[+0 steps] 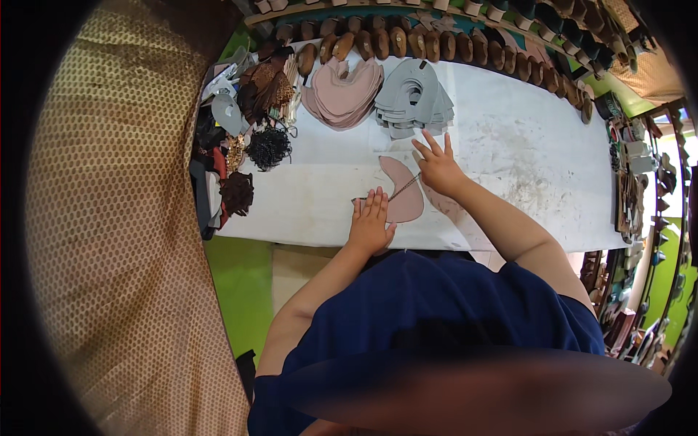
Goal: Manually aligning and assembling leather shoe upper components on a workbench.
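The left hand (pixel 372 220) lies flat, palm down, its fingers straight and close together, over the left side of a curved pink piece (pixel 411 205) and across a thin, dark, chain-like strip (pixel 405 186). A short end of the strip shows just left of its fingers; the rest slants up and to the right over the pink piece toward the right hand (pixel 440 171). That hand is just beyond the piece's right edge, several fingers spread wide and pointing away from the body; whether its thumb and a finger pinch the strip, I cannot tell. The pink piece thus sits between the two hands, on a white tabletop (pixel 502 109). Dark stains (pixel 523 163) mark the surface to the right of the right hand. Beyond both hands are a stack of grey cut pieces (pixel 429 102) and, to its left, a stack of pink cut pieces (pixel 342 109). Farther out, a curved row of brown shoe lasts (pixel 432 46) lines the far edge. Well to the left of the left hand are a tangled black bundle (pixel 269 147) and a dark brown bundle (pixel 237 193), with a patterned curtain (pixel 131 218) farther left still.
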